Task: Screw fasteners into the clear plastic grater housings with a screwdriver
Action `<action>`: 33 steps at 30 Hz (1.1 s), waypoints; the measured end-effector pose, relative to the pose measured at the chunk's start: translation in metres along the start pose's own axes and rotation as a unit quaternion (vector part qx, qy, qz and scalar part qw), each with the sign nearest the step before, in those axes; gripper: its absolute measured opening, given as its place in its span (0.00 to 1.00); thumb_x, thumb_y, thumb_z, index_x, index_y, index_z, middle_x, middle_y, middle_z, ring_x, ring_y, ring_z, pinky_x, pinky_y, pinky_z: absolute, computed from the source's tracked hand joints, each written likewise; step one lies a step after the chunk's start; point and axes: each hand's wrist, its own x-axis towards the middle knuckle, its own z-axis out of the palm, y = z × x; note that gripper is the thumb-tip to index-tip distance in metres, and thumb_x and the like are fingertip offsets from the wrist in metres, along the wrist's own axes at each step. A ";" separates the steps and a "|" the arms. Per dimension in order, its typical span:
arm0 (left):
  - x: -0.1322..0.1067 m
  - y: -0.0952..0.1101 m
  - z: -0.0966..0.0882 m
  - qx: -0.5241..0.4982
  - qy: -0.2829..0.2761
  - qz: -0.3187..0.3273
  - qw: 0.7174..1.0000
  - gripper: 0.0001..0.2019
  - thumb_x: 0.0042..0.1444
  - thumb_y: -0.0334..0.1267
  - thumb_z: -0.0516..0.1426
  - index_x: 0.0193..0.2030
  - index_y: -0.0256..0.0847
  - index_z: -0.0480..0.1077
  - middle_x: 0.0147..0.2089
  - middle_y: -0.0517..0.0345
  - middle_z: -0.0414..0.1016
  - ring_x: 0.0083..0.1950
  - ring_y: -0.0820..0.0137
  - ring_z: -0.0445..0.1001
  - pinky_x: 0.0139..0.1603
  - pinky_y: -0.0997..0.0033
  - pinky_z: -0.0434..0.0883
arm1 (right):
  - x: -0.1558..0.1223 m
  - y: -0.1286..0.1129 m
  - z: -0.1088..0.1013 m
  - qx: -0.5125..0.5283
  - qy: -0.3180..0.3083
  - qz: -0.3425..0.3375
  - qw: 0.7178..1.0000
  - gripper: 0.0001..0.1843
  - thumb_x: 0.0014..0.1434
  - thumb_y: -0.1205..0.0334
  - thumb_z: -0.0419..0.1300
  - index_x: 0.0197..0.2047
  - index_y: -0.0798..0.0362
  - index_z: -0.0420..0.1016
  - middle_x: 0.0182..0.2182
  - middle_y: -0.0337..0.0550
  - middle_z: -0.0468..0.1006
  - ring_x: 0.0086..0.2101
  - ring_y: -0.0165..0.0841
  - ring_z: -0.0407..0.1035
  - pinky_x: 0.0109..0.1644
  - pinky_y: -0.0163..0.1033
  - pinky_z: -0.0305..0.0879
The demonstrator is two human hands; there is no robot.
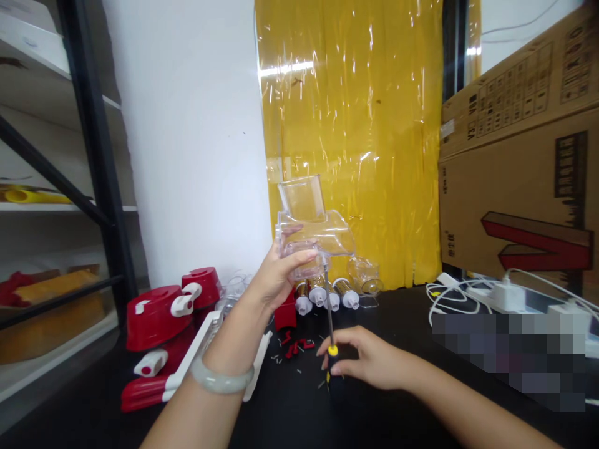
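My left hand (285, 265) grips a clear plastic housing (322, 231) from its left side and holds it up above the black table. The housing has a square chute pointing upward and a rounded body. In my right hand (358, 358) is a screwdriver (332, 355) with a black and yellow handle, pinched between thumb and fingers. Its long shaft points up, and the tip meets the underside of the housing. Whether a screw sits at the tip is too small to tell. Below lie small red plastic parts (294, 347) and several loose screws (299, 371).
Grater drums (344, 293) with white ends lie behind the hands, beside more clear housings (365, 274). Red and white plastic bodies (154, 318) stand at the left. White cables and chargers (508, 293) sit at the right, before a large cardboard box (519, 162).
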 end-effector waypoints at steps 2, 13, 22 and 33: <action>0.001 -0.001 -0.002 0.000 -0.004 0.001 1.000 0.39 0.38 0.33 0.74 0.60 0.47 0.68 0.45 0.55 0.80 0.43 0.61 0.81 0.40 0.64 0.79 | 0.001 0.000 0.001 -0.008 0.001 0.005 1.000 0.13 0.60 0.61 0.69 0.48 0.51 0.83 0.41 0.43 0.87 0.43 0.39 0.80 0.52 0.45 0.76; 0.004 0.003 -0.005 0.004 0.012 -0.022 1.000 0.40 0.38 0.34 0.74 0.61 0.44 0.69 0.44 0.55 0.82 0.42 0.62 0.82 0.40 0.65 0.80 | 0.001 0.006 0.002 0.019 0.006 0.015 1.000 0.12 0.60 0.61 0.68 0.47 0.54 0.83 0.40 0.46 0.86 0.43 0.39 0.80 0.51 0.45 0.75; 0.001 0.005 -0.006 0.027 -0.003 0.002 1.000 0.38 0.38 0.33 0.74 0.58 0.46 0.70 0.47 0.54 0.80 0.46 0.62 0.81 0.41 0.65 0.80 | 0.004 0.016 0.005 -0.036 0.054 0.030 0.997 0.15 0.52 0.57 0.75 0.39 0.53 0.78 0.35 0.42 0.82 0.38 0.37 0.76 0.45 0.42 0.73; -0.001 0.005 -0.004 0.042 -0.024 0.020 0.999 0.38 0.39 0.33 0.74 0.59 0.48 0.68 0.49 0.55 0.79 0.48 0.61 0.80 0.43 0.65 0.80 | -0.002 0.005 -0.007 0.023 -0.014 0.018 0.999 0.21 0.58 0.60 0.70 0.55 0.52 0.78 0.45 0.46 0.85 0.47 0.40 0.79 0.56 0.49 0.73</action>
